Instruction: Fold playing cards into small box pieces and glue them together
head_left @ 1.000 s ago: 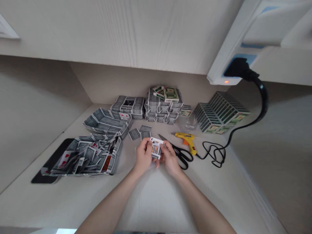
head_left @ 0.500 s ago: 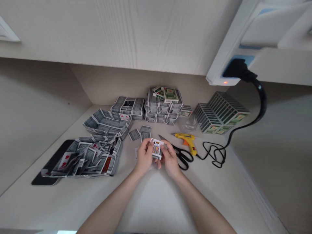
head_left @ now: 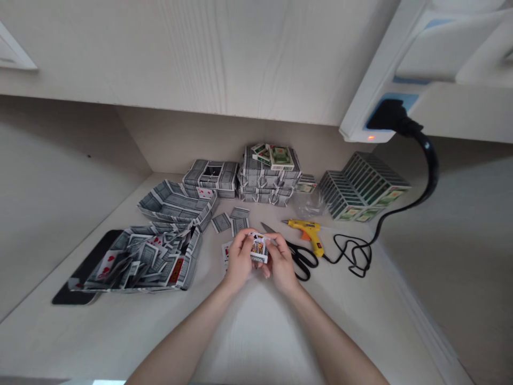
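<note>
A king playing card (head_left: 259,248) is held between my two hands, face toward me, its lower edge showing a strip of patterned card back. My left hand (head_left: 239,258) grips its left side with the thumb on the face. On the opposite side my right hand (head_left: 281,262) pinches it, also thumb on top; the fingers beneath are mostly hidden. Black-handled scissors (head_left: 303,259) lie just right of my right hand, blades partly behind it. Beyond my left hand rest several face-down cards (head_left: 239,226). Another card (head_left: 225,251) pokes out beside that hand.
A yellow glue gun (head_left: 308,231) with a coiled black cord (head_left: 356,256) lies right of the scissors. At left, a card-built tray (head_left: 188,272) holds many loose cards, with another card tray (head_left: 172,203) behind. Card-covered boxes (head_left: 266,179) and stacked card packs (head_left: 360,184) stand at the back.
The card's lower edge has folded or tilted upward, so more of the patterned strip shows. Both hands have shifted very slightly right and nearer.
</note>
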Motion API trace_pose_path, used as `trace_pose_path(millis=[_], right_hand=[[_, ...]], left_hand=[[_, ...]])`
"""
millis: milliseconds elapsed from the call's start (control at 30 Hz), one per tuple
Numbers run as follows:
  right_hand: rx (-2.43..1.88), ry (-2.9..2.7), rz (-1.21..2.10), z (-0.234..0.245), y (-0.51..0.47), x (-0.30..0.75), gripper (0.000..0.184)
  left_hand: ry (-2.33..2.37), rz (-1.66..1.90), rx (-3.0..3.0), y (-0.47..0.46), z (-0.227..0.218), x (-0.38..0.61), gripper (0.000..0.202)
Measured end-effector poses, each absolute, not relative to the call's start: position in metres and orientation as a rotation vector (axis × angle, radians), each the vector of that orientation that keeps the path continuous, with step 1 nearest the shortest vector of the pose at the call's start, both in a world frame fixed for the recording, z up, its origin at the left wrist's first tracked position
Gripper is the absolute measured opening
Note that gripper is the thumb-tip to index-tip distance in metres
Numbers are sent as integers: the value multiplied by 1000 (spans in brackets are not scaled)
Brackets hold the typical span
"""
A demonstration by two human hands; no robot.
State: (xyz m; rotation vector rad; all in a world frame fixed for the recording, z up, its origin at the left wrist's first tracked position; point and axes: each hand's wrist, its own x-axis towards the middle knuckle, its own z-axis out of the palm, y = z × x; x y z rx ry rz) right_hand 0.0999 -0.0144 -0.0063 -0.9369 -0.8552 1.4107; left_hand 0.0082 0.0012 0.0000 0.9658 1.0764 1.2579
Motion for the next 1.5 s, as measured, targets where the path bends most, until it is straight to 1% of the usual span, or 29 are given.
trace_pose_path(millis=[200, 633, 1000, 1100, 1200, 1333, 1400, 1500], right_hand=[[-963, -866, 1390, -8, -14, 100, 18], [-1029, -909, 1304, -14, -13, 101, 17], [-1015, -914, 1355, -10, -14, 104, 13], [-928, -903, 1468, -7, -13, 107, 15], [-825, -826, 1653, -4, -10, 110, 26], [-832, -707, 1946, -6, -5, 113, 45], [-831, -701, 2078, -8, -4, 115, 46], [-795, -704, 2195, -9, -3, 119, 40]], left_hand=[[1068, 1276, 986, 3, -9, 7, 21], [1117, 1271, 1022, 3, -6, 7, 18], [1154, 1306, 1027, 1, -6, 6, 14], [1169, 1324, 1030, 2, -4, 5, 13], [1159, 1340, 1007, 4, -3, 3, 14], [1113, 1292, 951, 4, -5, 2, 16], [1080, 1245, 970, 3, -8, 1, 17], [1072, 1230, 1086, 2, -10, -2, 18]])
